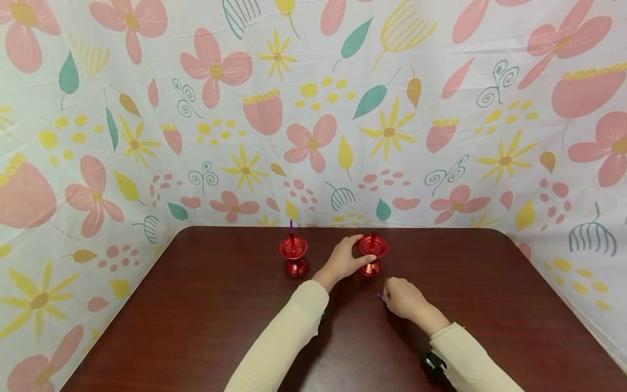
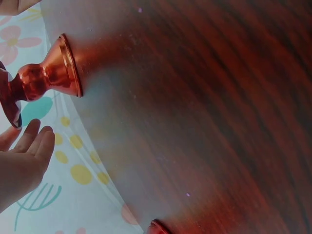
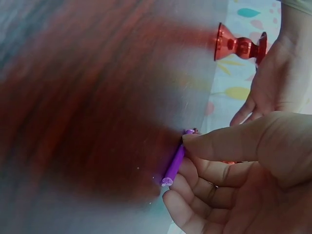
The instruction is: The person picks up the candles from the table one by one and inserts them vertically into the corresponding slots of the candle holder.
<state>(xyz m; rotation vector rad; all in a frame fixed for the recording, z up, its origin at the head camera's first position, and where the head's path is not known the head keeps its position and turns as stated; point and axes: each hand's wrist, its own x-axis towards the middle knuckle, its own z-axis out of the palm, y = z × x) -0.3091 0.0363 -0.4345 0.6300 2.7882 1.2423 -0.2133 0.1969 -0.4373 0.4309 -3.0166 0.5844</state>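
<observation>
In the head view, a shiny red candle holder with a dish and a thin red upright stem stands at the table's back. My left hand is at its left side, thumb and straight fingers spread apart against the dish rim; the left wrist view shows the fingers close by the holder's dish. My right hand is in front of and right of this holder. It pinches a short purple candle between thumb and fingers, a pale end showing in the right wrist view.
To the left stands a matching red candle holder with a purple candle upright on its stem. Tiny specks lie on the dark brown table. A flower-patterned cloth hangs behind and at the sides.
</observation>
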